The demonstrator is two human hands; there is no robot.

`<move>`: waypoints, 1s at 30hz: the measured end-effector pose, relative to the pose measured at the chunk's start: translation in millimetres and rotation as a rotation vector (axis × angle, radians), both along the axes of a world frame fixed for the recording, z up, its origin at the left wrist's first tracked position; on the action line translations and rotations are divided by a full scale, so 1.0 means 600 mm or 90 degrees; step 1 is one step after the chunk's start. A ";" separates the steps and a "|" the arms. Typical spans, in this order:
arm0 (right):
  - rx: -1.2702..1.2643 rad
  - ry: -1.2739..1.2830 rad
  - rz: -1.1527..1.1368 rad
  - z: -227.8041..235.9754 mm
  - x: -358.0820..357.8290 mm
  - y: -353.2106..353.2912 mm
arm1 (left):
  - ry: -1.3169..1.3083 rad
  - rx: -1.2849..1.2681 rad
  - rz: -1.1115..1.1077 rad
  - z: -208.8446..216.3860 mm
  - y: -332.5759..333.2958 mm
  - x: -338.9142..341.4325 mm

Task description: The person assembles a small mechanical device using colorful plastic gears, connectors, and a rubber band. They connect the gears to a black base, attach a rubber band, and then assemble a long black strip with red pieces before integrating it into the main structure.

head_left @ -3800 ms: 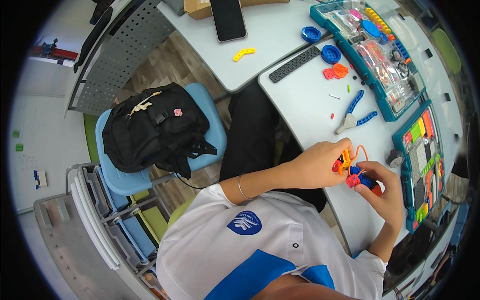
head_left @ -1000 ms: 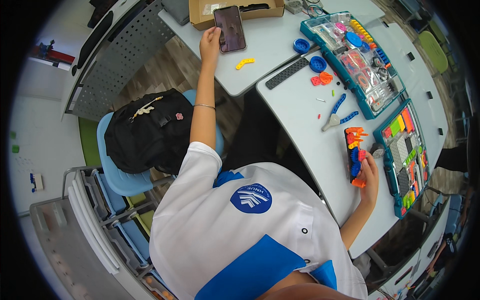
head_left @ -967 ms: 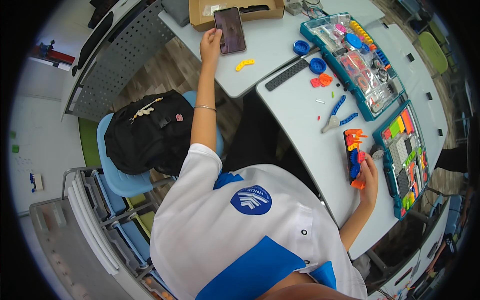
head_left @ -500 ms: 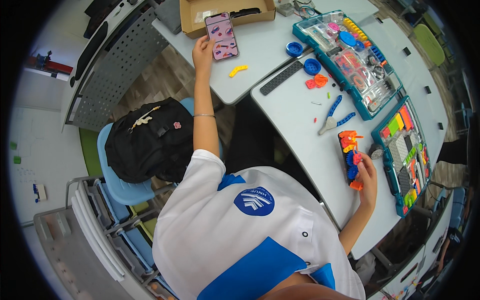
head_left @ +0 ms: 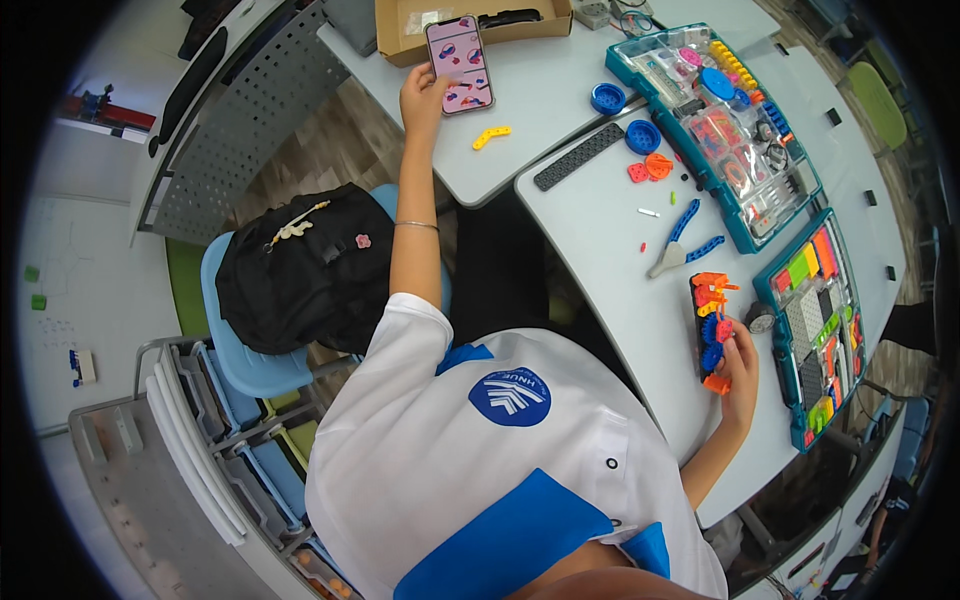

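Note:
My left hand [head_left: 425, 103] is at the lower left edge of a smartphone [head_left: 462, 50], fingers closed along its side and thumb over the lit pink screen. The phone rests by the cardboard box, its screen showing pictures of building parts. On the right part of the table, my right hand [head_left: 740, 372] closes on a small building-kit model [head_left: 712, 355] with a dark base, blue gears and orange and red pieces. My fingertips are at its red piece and partly hide it. Beside the model lies a grey-and-blue plier-like tool [head_left: 675, 254]. A dark wheel [head_left: 761, 318] stands near my right fingers.
Two teal sorting cases [head_left: 742, 237] full of parts line the table's far right. Blue wheel rims [head_left: 643, 137], a dark perforated plate [head_left: 578, 157], orange pieces [head_left: 657, 167] and a yellow bent beam [head_left: 491, 137] lie about. A black backpack [head_left: 300, 280] sits on a blue chair at left.
The whole view has shifted slightly. My left thumb has come further over the phone screen. My right hand keeps its hold on the model.

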State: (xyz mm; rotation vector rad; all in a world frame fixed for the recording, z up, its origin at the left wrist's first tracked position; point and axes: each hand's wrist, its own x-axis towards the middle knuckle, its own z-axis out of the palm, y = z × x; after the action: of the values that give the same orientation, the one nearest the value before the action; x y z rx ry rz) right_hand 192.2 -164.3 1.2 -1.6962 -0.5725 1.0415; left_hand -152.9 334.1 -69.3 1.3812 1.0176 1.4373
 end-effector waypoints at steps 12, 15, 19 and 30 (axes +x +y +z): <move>-0.004 0.003 0.004 -0.005 0.001 -0.002 | 0.037 0.004 0.064 -0.012 0.003 -0.002; -0.009 0.000 0.009 0.006 -0.005 0.001 | 0.042 -0.008 0.060 -0.010 -0.001 0.002; -0.006 0.001 0.010 0.003 -0.001 -0.002 | 0.042 -0.011 0.050 0.002 -0.009 0.001; 0.039 0.106 0.022 -0.016 0.022 -0.015 | 0.011 0.000 0.034 0.004 -0.013 0.011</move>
State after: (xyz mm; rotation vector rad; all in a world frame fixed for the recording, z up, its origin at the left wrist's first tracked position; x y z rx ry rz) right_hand 205.6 -173.6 -8.6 -1.5345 -0.5223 1.1668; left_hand -146.4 326.2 -66.9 1.3778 1.0718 1.4668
